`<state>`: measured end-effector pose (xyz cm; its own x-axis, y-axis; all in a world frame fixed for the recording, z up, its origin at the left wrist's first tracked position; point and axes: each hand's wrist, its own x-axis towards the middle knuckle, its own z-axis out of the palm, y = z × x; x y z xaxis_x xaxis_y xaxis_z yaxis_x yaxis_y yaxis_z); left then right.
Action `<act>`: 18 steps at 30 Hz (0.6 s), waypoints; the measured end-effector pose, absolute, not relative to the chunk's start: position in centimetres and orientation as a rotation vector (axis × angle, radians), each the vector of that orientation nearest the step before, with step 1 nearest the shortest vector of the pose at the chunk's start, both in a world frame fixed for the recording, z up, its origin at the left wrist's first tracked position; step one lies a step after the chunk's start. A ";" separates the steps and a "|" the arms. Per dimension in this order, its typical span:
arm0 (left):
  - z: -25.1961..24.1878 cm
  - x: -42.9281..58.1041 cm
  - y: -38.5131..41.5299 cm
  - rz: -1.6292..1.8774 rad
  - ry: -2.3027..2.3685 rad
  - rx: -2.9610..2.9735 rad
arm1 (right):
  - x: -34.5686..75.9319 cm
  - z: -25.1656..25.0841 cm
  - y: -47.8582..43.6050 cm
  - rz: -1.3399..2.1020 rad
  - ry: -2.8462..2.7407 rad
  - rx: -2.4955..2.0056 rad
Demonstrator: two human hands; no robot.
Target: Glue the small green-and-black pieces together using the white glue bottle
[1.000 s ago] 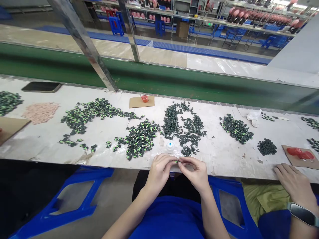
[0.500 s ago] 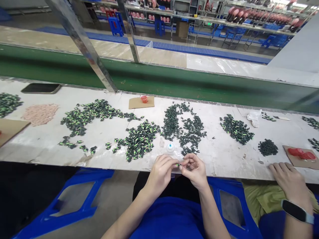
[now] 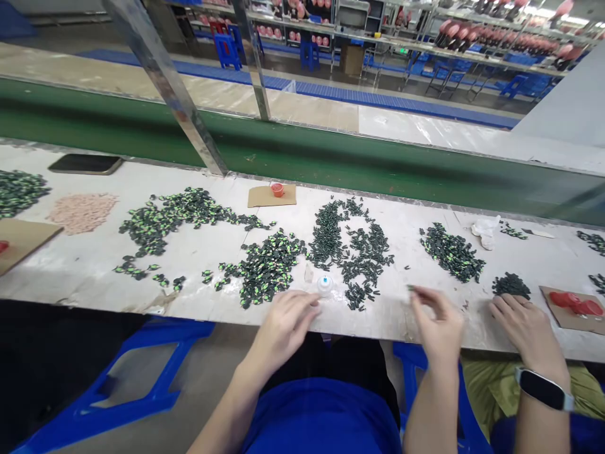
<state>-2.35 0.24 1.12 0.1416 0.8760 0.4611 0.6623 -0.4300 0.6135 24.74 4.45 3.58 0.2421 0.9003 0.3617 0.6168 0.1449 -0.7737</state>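
My left hand [image 3: 289, 323] rests at the table's front edge, fingers curled loosely, just below a small white bottle with a blue cap [image 3: 324, 284]. My right hand [image 3: 437, 323] is off to the right, blurred by motion, and pinches a small dark green piece [image 3: 410, 288] at its fingertips. Between the hands lies a spread of dark green pieces [image 3: 352, 243]. A heap of green pieces with bright green spots [image 3: 267, 265] sits left of the bottle. Whether my left hand holds anything is hidden.
A co-worker's hand with a black wristband [image 3: 524, 328] rests near a small dark pile [image 3: 509, 285]. Another dark pile [image 3: 451, 252], cardboard with a red cap [image 3: 273, 194], cardboard with red lids [image 3: 571, 302], a pink heap [image 3: 81, 211] and a phone [image 3: 85, 164] lie around. A green conveyor [image 3: 331, 161] runs behind.
My hands, joined over one small piece, have parted. The right hand swung right with the piece while the left stayed. The co-worker's hand moved left and up onto the table.
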 end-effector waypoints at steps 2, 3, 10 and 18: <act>0.5 -4.0 0.7 1.191 1.703 2.161 | 26.2 3.7 5.2 -0.012 -1.323 -1.633; 0.2 -4.6 1.0 1.206 1.787 2.154 | 26.4 3.8 5.5 -0.131 -1.296 -1.639; -1.5 -5.5 3.0 1.177 2.030 2.147 | 19.6 1.9 5.0 0.195 -1.841 -1.416; -1.6 -5.3 3.8 1.045 1.977 2.231 | 13.8 -0.4 4.9 0.511 -2.040 -1.322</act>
